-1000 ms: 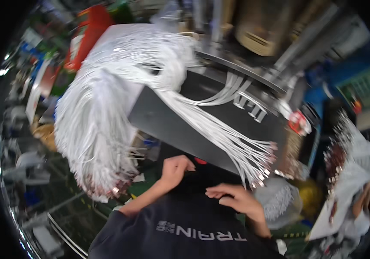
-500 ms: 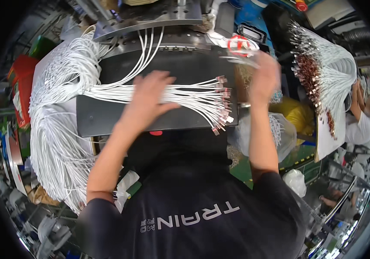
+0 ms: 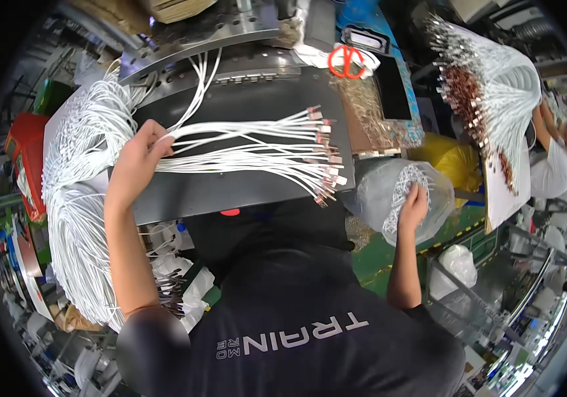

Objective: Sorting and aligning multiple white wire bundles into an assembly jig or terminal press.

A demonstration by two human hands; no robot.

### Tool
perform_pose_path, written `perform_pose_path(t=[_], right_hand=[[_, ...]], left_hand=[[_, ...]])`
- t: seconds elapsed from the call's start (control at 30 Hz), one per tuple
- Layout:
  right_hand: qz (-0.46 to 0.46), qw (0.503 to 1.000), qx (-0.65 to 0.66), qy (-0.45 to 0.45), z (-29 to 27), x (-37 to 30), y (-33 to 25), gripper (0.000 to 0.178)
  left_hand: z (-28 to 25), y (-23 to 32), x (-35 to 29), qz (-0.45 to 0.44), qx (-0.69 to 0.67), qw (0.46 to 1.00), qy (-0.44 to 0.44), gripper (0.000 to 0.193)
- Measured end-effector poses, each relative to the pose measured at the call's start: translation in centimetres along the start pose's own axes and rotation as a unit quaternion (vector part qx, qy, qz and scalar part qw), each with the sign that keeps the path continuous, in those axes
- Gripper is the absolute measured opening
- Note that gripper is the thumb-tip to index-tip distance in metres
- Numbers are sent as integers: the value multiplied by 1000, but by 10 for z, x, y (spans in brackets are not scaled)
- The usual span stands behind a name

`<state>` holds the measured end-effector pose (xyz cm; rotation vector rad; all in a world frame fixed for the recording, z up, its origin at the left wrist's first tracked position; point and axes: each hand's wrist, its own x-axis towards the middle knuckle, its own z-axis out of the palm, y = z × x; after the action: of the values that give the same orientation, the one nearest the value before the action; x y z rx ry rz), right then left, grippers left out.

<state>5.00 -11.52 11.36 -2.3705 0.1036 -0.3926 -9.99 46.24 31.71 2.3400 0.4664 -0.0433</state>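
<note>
My left hand [image 3: 139,162] is closed round part of a bundle of white cables [image 3: 230,163] near the left side of a black work surface [image 3: 244,193]. The cables spread toward the right, ending in small brownish and white connectors [image 3: 328,159]. Some strands arch up from my fingers toward a perforated metal plate [image 3: 204,45]. My right hand [image 3: 414,210], fingers drawn together, is over a clear plastic bag [image 3: 375,192] holding a heap of short white pieces [image 3: 399,202]. Whatever its fingertips pinch, if anything, is hidden.
Thick heaps of white cable [image 3: 82,218] hang at my left. Red-handled scissors [image 3: 346,61] lie at the far right of the bench, by a dark flat panel [image 3: 394,89]. Further right stands a rack of cables [image 3: 505,86], with another person [image 3: 557,162] beside it.
My left hand slid left along the cables and closed round some of them. My right hand came from beside the scissors, where it blurred with thin white strips, down to the plastic bag.
</note>
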Motion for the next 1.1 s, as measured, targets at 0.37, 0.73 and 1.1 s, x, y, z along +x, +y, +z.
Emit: perform_pose_path(t=[0.37, 0.73, 1.1], right_hand=[[-527, 779, 103, -322, 100, 11, -337, 59], [-553, 759, 5, -345, 105, 26, -338, 31], [-531, 792, 26, -299, 91, -5, -366, 15]], left_hand=[[55, 69, 10, 50, -115, 992, -33, 27], [7, -63, 40, 42, -74, 995, 48, 24], [42, 80, 0, 114, 35, 988, 102, 32]])
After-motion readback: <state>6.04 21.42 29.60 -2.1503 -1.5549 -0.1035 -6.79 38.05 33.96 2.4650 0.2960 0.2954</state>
